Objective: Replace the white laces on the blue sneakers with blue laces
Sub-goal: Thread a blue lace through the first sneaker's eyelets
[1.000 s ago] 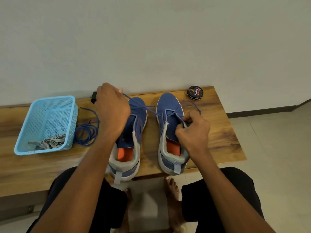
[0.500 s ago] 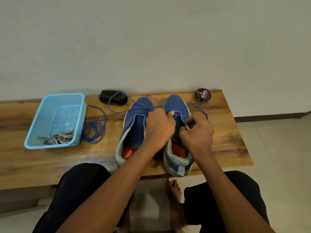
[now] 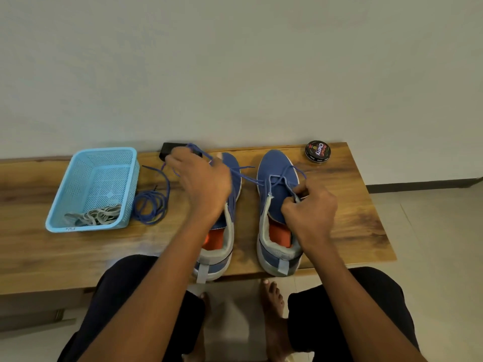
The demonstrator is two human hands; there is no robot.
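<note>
Two blue sneakers stand side by side on the wooden bench (image 3: 352, 212), toes toward the wall. A blue lace (image 3: 248, 178) runs from the eyelets of the right sneaker (image 3: 277, 184) out to the left. My left hand (image 3: 201, 184) hovers over the left sneaker (image 3: 232, 173) and grips that lace, holding it taut. My right hand (image 3: 311, 207) pinches the lace's other end at the right sneaker's eyelets. A second blue lace (image 3: 150, 207) lies coiled on the bench beside the basket. The white laces (image 3: 96, 215) sit bunched inside the light blue basket (image 3: 65, 205).
A round black shoe polish tin (image 3: 318, 152) rests at the back right of the bench. A small black object (image 3: 167, 150) lies near the wall behind my left hand. My knees and bare feet are below the bench's front edge.
My left hand has moved from the right sneaker's eyelets back out to the left and up, drawing the blue lace through. My right hand has stayed at the eyelets.
</note>
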